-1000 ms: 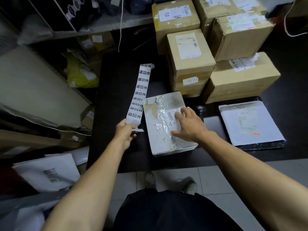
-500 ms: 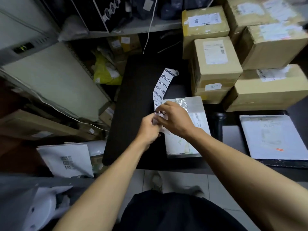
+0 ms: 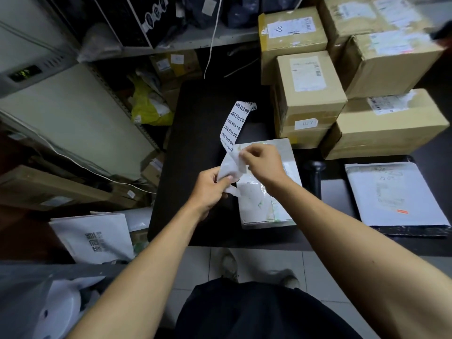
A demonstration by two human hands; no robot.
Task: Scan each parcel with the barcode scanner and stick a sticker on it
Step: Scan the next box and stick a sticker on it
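The hands have drawn apart since half a second ago, the right hand [image 3: 263, 162] lifting away from the left hand [image 3: 210, 185] with a sticker [image 3: 232, 163] stretched between them. The sticker, pale and curled, is pinched at its upper edge by the right hand's fingertips, while the left hand grips the lower end of the sticker strip [image 3: 236, 126], whose printed length arches up and away over the dark counter [image 3: 195, 143]. Directly beneath and just right of both hands lies the white parcel [image 3: 266, 196], flat on the counter, its taped top partly hidden by the right wrist. A black barcode scanner [image 3: 316, 172] stands just beside the parcel's right edge. Farther right a flat white mailer [image 3: 396, 194] rests on the counter, and brown cardboard boxes [image 3: 308, 94] are stacked behind. At left, a shelf [image 3: 190, 41] holds dark packages, with a yellow bag [image 3: 149, 108] below.
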